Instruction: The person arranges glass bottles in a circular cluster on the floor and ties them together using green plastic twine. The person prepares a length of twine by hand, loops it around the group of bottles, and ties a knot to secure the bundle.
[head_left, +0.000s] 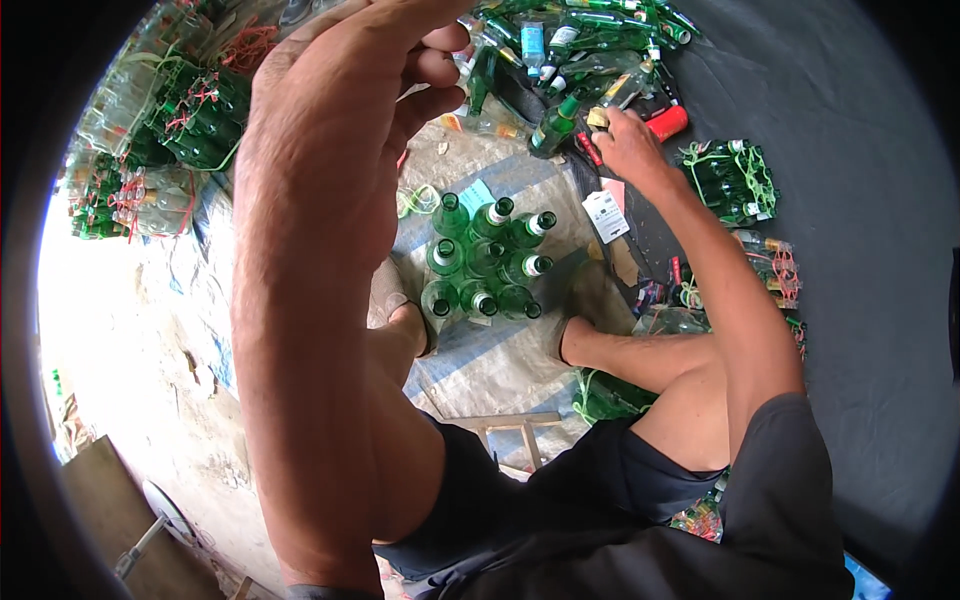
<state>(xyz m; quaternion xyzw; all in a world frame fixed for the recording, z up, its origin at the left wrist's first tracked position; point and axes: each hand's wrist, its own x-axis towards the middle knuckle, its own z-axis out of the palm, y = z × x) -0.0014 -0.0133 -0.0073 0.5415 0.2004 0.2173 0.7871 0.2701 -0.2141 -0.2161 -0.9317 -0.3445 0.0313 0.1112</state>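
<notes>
My right hand reaches to the edge of the bottle heap, its fingers closed at the yellow end of a clear glass bottle. Just left of it a green bottle leans upright. My left hand is raised close in front of the view and partly cut off at the top. Its fingers are loosely bent and apart from the thumb, with nothing visible in them. Between my feet stands a block of several open green bottles, set in rows on the sheet.
Loose green bottles lie heaped at the far side. Tied bottle bundles stand at left and right. A red cylindrical object and a white card lie near my right arm. A small wooden frame sits between my legs.
</notes>
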